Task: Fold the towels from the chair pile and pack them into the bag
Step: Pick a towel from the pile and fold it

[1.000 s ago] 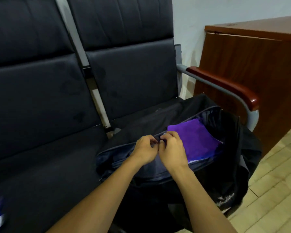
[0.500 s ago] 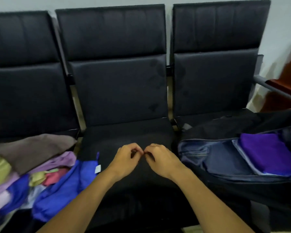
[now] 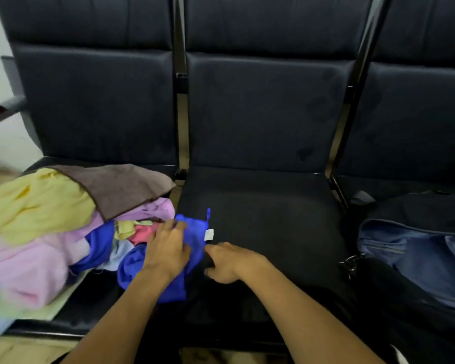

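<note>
a: many towels are left. the chair pile (image 3: 50, 227) fills the left seat, unfolded. the left hand (image 3: 168, 249) lies flat and relaxed on a blue towel (image 3: 192, 232) at the pile's right edge.

b: and the right hand (image 3: 227, 261)?

a: beside the towel on the middle seat (image 3: 268, 214), fingers loosely curled, grasping nothing.

b: the bag (image 3: 415, 248)?

a: open on the right seat, cut off by the frame; its contents are hard to make out.

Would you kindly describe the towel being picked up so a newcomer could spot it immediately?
On the row of black chairs, a mixed towel pile covers the left seat. At its right edge lies the royal-blue towel, under the left hand. Only it has a white tag and a small hanging loop.
</note>
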Available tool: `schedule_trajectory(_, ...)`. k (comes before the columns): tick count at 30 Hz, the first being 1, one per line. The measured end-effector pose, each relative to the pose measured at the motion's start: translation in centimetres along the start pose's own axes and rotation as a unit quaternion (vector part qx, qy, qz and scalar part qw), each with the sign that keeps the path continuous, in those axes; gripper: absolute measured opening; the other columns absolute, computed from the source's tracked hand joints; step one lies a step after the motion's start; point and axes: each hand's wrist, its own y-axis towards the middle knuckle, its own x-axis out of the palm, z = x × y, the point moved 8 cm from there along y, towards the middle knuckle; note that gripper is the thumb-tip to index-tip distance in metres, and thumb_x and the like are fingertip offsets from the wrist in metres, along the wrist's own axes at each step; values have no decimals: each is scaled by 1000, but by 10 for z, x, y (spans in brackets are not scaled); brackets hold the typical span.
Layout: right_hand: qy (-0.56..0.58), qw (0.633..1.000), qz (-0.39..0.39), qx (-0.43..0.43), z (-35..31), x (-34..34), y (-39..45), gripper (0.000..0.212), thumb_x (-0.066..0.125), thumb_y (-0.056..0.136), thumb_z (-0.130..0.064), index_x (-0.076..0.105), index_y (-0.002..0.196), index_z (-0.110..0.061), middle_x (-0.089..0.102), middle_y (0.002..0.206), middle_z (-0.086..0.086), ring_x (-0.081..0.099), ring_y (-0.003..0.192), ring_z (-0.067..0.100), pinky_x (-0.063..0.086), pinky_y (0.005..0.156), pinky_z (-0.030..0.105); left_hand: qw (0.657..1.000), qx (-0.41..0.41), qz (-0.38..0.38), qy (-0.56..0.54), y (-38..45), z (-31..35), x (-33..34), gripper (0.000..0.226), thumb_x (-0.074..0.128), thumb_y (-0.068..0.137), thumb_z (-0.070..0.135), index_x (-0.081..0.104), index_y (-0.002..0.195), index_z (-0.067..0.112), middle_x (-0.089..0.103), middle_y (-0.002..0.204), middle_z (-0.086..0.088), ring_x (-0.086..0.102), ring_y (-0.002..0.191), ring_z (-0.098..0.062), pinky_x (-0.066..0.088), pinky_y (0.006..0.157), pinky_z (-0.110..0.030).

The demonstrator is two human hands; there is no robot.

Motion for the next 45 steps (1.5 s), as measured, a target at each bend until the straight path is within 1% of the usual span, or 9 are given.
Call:
schedule_trajectory(5, 7, 999, -37, 8, -6, 12, 29, 55, 55, 97, -36, 39, 147, -21, 41, 151, 12, 46, 134, 34, 42, 108, 42, 995, -53, -74, -35, 10, -39, 14, 52, 60, 92, 18, 44, 140, 8, 49, 139, -17, 48, 127, -34, 39, 103, -39)
schedule_trajectory(8, 3, 999, -44, -12, -20, 15, 35, 46, 56, 97, -32, 49, 141, -20, 47, 145, 11, 50, 129, 32, 44, 105, 39, 993, -23, -52, -102, 13, -35, 12, 8, 60, 92, 18, 63, 96, 12, 66, 104, -18, 60, 103, -37, 47, 84, -41)
schedule_trajectory(11, 46, 999, -1, -12, -26, 5, 32, 36, 56, 97, -28, 54, 131, -15, 53, 134, 12, 57, 116, 31, 48, 93, 38, 987, 34, -48, -151, 12, -15, 1, 30, 56, 96, 20, 45, 68, 20, 57, 72, -8, 59, 82, -37, 42, 69, -38)
schedule_trajectory(17, 208, 956, 207, -28, -7, -48, 4, 58, 65, 87, -14, 31, 132, -26, 61, 114, 8, 63, 96, 28, 54, 80, 45, 937, 136, -57, -318, -5, 28, -28, 20, 53, 100, 22, 61, 83, 15, 62, 71, 0, 55, 65, -8, 44, 63, -23)
schedule_trajectory(20, 253, 933, 232, -107, 0, -65, -18, 66, 65, 83, -2, 43, 139, -29, 51, 123, 1, 55, 109, 16, 51, 93, 32, 919, 141, -70, -362, -20, 48, -42, 23, 48, 101, 22, 67, 90, 16, 68, 79, -5, 61, 70, -5, 47, 67, -19)
schedule_trajectory(25, 238, 930, 251, -127, 25, -68, -46, 2, 69, 85, -15, 69, 86, -17, 59, 106, -8, 60, 95, 9, 51, 85, 30, 869, 102, -89, -477, -34, 62, -53, 58, 54, 96, 47, 60, 91, -10, 56, 83, -32, 53, 75, -22, 42, 72, -34)
schedule_trajectory(28, 325, 889, 298, -126, 39, -76, -69, 22, 61, 86, -16, 58, 68, -3, 59, 73, 1, 53, 66, 18, 46, 64, 39, 889, 89, -58, -445, -39, 68, -55, 75, 62, 75, 69, 61, 83, -6, 59, 71, -17, 54, 66, -13, 43, 62, -28)
schedule_trajectory(34, 410, 867, 257, -119, 60, -69, -98, 30, 68, 90, -7, 46, 69, -3, 48, 64, 4, 43, 60, 11, 36, 56, 26, 905, 92, -29, -415, -48, 99, -46, 47, 85, 67, 47, 71, 78, 4, 71, 71, -9, 67, 66, -24, 53, 60, -38)
schedule_trajectory(45, 465, 818, 339, -2, 142, -82, -129, 38, 82, 75, 1, 64, 102, -19, 70, 98, 1, 66, 85, 8, 54, 71, 20, 931, 72, -19, -357, -25, 118, -36, 14, 62, 80, -3, 48, 78, -1, 48, 64, -11, 43, 54, -10, 37, 49, -25)
